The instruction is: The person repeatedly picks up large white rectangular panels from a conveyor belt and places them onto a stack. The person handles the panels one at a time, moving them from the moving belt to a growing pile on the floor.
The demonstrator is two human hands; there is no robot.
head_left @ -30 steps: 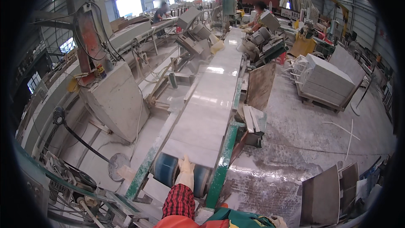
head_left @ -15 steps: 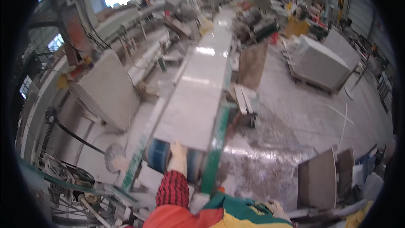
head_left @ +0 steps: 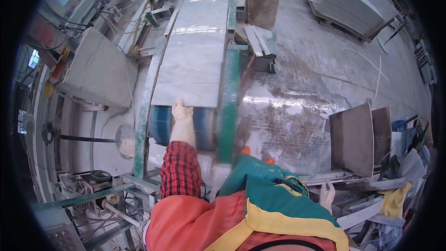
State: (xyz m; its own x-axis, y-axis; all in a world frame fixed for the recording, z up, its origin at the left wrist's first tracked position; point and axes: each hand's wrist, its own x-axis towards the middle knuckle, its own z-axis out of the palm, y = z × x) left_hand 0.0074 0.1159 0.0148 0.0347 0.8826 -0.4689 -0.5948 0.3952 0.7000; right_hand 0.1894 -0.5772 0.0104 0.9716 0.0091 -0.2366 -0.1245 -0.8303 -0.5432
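Observation:
A long line of polished grey-white stone slabs [head_left: 195, 60] lies on a green-framed roller conveyor [head_left: 229, 102] that runs away from me. My left hand [head_left: 181, 110], in a pale glove with a red checked sleeve, grips the near edge of the closest slab, above a blue roller [head_left: 160, 123]. Down at my side, my right hand [head_left: 327, 194] wears the same kind of glove. Its fingers are loose and it holds nothing. It hangs near stone offcuts on the lower right.
A big grey stone block [head_left: 100, 69] stands left of the conveyor. Two dark slabs [head_left: 355, 139] lean at the right, and stacked slabs [head_left: 346, 2] sit on a pallet far right. The concrete floor [head_left: 297, 97] is wet. Machinery and hoses [head_left: 93, 181] crowd the lower left.
My view has tipped down and moved closer to the conveyor's end. My left hand has stayed on the slab's near edge. My right hand now shows at my side.

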